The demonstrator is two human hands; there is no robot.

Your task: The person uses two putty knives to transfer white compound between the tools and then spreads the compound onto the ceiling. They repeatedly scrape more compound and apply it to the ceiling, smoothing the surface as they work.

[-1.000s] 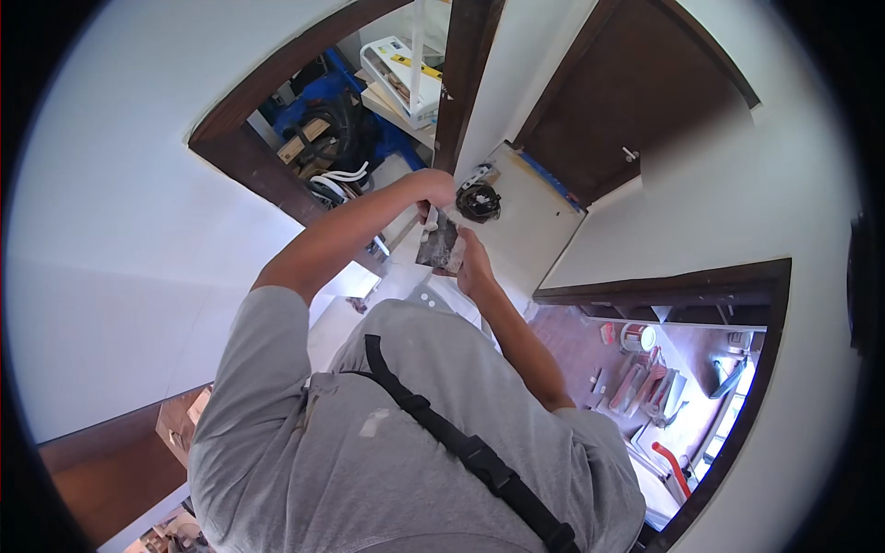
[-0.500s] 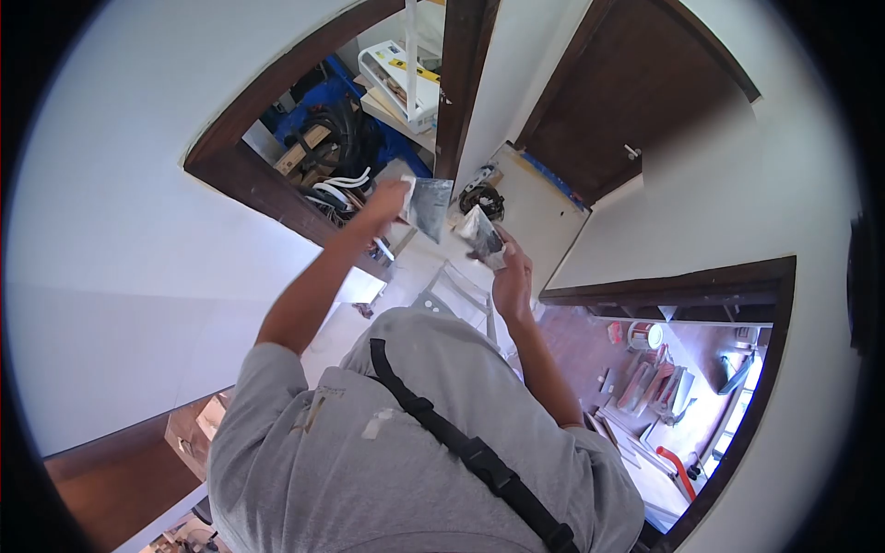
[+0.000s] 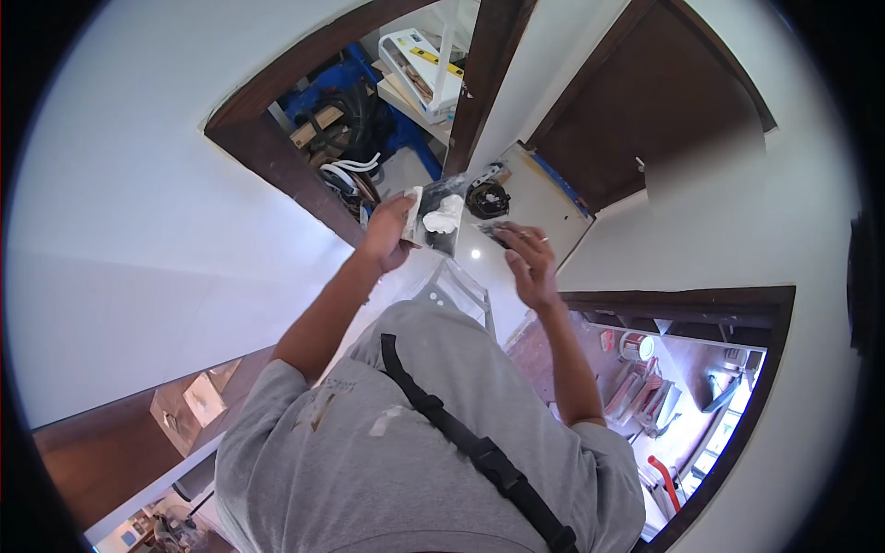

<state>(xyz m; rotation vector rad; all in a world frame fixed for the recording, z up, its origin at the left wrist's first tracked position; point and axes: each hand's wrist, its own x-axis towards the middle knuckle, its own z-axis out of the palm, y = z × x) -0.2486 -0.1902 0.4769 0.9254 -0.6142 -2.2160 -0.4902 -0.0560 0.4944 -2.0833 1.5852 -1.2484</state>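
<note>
My left hand (image 3: 391, 238) is closed around a wide putty knife (image 3: 441, 243), whose flat metal blade carries a lump of white putty (image 3: 444, 217). To the right, my right hand (image 3: 531, 263) grips a second putty knife (image 3: 491, 231); its blade, seen at a slant, points toward the putty. The two blades are a small gap apart. The handles are mostly covered by my fingers. Below the hands stands a grey metal stepladder (image 3: 486, 302).
A dark door frame (image 3: 277, 184) opens at upper left onto a white crate (image 3: 406, 55), a yellow level (image 3: 436, 61) and black hoses. Coiled black cable (image 3: 488, 199) lies on the floor. A brown door (image 3: 664, 101) is at upper right. Another doorway shows a bucket (image 3: 636, 347).
Putty now shows as a lump on the left knife's blade. The right knife has turned from broadside to a slant, and my right hand has shifted slightly right. The view has also shifted.
</note>
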